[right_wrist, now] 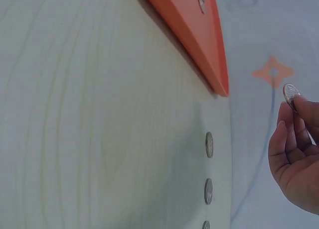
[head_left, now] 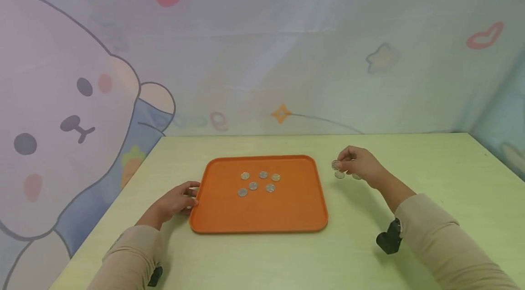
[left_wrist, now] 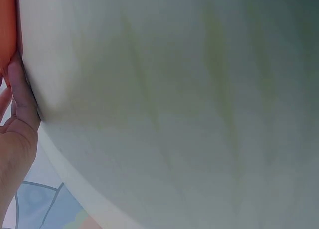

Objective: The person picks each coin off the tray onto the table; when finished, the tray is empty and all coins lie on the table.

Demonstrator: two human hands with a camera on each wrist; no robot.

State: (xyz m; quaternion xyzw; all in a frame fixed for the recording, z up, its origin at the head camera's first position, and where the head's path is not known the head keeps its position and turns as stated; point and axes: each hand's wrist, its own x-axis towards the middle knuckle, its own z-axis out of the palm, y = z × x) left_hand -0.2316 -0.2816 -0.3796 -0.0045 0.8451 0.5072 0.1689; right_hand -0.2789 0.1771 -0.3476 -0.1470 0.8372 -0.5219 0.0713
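An orange tray (head_left: pixel 283 212) lies on the table with several silver coins (head_left: pixel 253 186) scattered toward its far half. My left hand (head_left: pixel 179 199) rests against the tray's left edge, its fingertips touching the rim. The left wrist view catches only part of that hand, beside a strip of orange at the far left. To the right of the tray, my right hand (head_left: pixel 362 165) pinches one coin (right_wrist: pixel 290 93) between thumb and fingers, held above the table. Below it, more coins (right_wrist: pixel 209 191) lie in a row on the tabletop, partly hidden by the hand in the head view.
The pale wood-grain table (head_left: pixel 262 262) reaches back to a hanging cloth (head_left: pixel 262 53) printed with a bear, hearts and stars. A black wrist camera (head_left: pixel 389 237) sits below the right sleeve.
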